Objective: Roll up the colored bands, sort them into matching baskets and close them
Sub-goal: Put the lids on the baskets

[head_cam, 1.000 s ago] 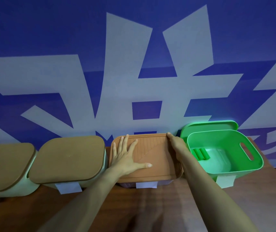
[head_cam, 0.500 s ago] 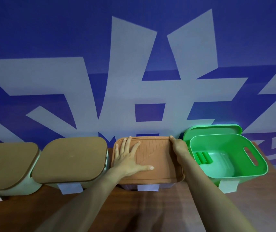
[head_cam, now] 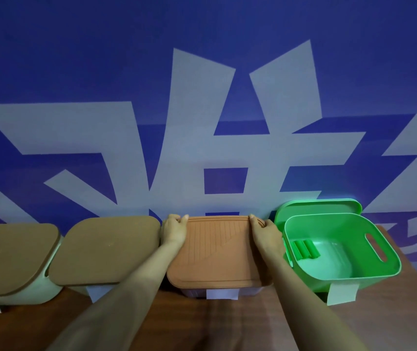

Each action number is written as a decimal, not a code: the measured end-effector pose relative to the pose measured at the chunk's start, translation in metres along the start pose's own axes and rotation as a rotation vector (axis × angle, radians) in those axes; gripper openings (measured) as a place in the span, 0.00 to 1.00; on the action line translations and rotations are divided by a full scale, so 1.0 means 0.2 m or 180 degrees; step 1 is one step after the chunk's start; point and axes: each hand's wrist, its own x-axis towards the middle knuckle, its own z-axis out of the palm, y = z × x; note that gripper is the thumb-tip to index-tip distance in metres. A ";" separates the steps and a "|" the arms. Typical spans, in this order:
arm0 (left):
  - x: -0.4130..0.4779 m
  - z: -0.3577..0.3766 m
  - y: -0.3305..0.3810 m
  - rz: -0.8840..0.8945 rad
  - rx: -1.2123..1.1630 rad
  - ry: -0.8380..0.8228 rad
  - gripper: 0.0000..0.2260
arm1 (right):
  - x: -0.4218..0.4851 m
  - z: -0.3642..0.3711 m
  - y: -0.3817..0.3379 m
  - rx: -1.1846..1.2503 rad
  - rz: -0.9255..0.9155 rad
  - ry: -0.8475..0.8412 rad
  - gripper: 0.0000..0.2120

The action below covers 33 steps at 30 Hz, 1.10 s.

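Observation:
Four baskets stand in a row against the blue wall. The third one carries an orange-brown lid (head_cam: 215,254) that covers it fully. My left hand (head_cam: 174,230) grips the lid's far left corner, and my right hand (head_cam: 265,233) grips its far right corner. To the right stands an open green basket (head_cam: 390,254) with rolled green bands (head_cam: 305,249) lying inside on its floor. Its green lid (head_cam: 319,206) leans upright behind it against the wall.
Two pale baskets with brown lids (head_cam: 12,257) (head_cam: 108,249) stand shut at the left. White paper labels (head_cam: 221,294) (head_cam: 341,292) hang on the basket fronts. The dark wooden table (head_cam: 215,325) runs along the front, under my forearms.
My left hand slid from lying flat on the orange-brown lid to gripping its far left corner. My right hand stayed at the far right corner. The view shifted slightly.

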 end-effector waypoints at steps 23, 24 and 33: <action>0.04 0.05 0.00 -0.0605 -0.1100 0.0271 0.19 | 0.04 0.04 -0.02 0.0015 0.0194 0.0109 0.27; 0.04 0.05 0.00 -0.0588 -0.1056 0.0298 0.19 | 0.03 0.04 -0.02 -0.0055 0.0141 0.0168 0.26; -0.07 0.08 0.01 0.0480 -0.0362 0.0684 0.11 | -0.10 0.09 0.09 -0.1035 -0.2323 0.0148 0.19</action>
